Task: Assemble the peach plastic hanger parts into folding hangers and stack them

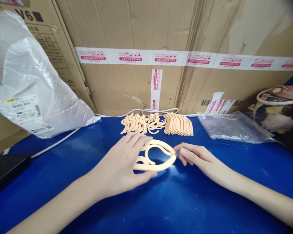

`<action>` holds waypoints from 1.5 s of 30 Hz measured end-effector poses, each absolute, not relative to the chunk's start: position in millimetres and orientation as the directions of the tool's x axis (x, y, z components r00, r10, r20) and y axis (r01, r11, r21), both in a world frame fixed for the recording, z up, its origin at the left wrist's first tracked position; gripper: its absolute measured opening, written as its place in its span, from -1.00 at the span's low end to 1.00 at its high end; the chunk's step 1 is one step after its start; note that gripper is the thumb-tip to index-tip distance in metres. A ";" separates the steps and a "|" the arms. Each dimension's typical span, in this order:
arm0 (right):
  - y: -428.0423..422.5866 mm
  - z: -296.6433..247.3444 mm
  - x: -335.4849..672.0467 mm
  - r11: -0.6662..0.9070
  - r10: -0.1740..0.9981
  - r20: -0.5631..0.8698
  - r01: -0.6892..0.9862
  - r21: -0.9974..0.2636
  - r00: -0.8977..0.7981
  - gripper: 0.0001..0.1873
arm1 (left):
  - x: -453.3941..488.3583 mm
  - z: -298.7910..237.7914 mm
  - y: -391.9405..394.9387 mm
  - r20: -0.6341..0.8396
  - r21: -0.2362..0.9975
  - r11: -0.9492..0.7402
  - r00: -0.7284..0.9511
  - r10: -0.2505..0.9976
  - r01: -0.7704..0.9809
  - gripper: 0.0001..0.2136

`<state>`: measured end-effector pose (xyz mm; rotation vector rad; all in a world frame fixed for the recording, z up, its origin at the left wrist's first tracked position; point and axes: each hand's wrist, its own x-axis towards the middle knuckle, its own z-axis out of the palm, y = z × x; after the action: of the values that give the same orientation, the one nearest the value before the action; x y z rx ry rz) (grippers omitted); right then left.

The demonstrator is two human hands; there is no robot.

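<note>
A cream plastic folding hanger (158,167) lies just in front of me, its two curved arms meeting at a pointed joint on the right and a curved hook showing between them. My left hand (125,159) grips its left part, fingers over the far arm and thumb along the near side; the palm hides that end. At the joint, my right hand (195,156) has its index fingertip touching or almost touching the tip. Its fingers are loosely bent, with nothing visible between them and the thumb.
Loose cream hooks (136,123) and a neat stack of curved hanger arms (178,124) lie at the back of the blue table (146,201). A clear plastic bag (234,126) is right, a white parcel bag (39,78) left, beside a dark device (9,169). Cardboard boxes (127,84) stand behind.
</note>
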<state>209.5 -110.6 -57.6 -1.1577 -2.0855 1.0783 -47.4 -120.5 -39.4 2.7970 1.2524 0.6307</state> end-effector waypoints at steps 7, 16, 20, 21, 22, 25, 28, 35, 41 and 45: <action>-105.0 -60.2 215.6 0.721 0.681 0.217 0.588 -0.367 -0.700 -0.74 | -103.2 -24.8 -87.8 0.004 0.229 -0.504 0.517 0.856 0.833 -0.40; -107.6 -60.5 215.0 0.748 0.659 0.196 0.603 -0.278 -0.726 -0.70 | -134.5 -31.3 -71.2 -0.054 0.170 -0.484 0.499 0.865 0.858 -0.29; -108.1 -60.5 214.1 0.750 0.658 0.201 0.609 -0.259 -0.725 -0.70 | -148.1 -25.7 -71.0 -0.085 0.188 -0.437 0.458 0.885 0.880 -0.27; -108.3 -60.5 214.1 0.751 0.658 0.200 0.610 -0.254 -0.726 -0.70 | -151.1 -24.1 -70.1 -0.108 0.202 -0.425 0.451 0.886 0.883 -0.33; -108.5 -60.6 214.2 0.750 0.658 0.199 0.612 -0.249 -0.726 -0.70 | -153.3 -22.7 -68.8 -0.133 0.217 -0.415 0.448 0.884 0.883 -0.38; -109.3 -61.5 214.8 0.741 0.669 0.195 0.625 -0.246 -0.717 -0.70 | -155.5 -21.5 -64.5 -0.174 0.252 -0.407 0.455 0.873 0.878 -0.47; -109.6 -64.1 215.8 0.736 0.675 0.190 0.633 -0.243 -0.712 -0.61 | -153.3 -23.2 -61.3 -0.145 0.251 -0.417 0.460 0.876 0.873 -0.48; -109.2 -67.4 217.0 0.731 0.676 0.106 0.646 -0.221 -0.729 -0.46 | -153.1 -25.7 -57.7 -0.123 0.239 -0.413 0.450 0.885 0.879 -0.45; -110.1 -65.4 216.1 0.733 0.675 0.097 0.649 -0.206 -0.731 -0.45 | -157.4 -27.3 -54.6 -0.123 0.234 -0.412 0.447 0.886 0.880 -0.44; -110.5 -66.2 216.2 0.737 0.670 0.101 0.645 -0.199 -0.735 -0.45 | -162.6 -30.3 -51.4 -0.122 0.225 -0.417 0.450 0.884 0.880 -0.43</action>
<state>216.2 -110.5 -66.2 -1.0578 -2.7713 0.2250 -162.6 -51.4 -30.3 2.4475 1.5238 0.0218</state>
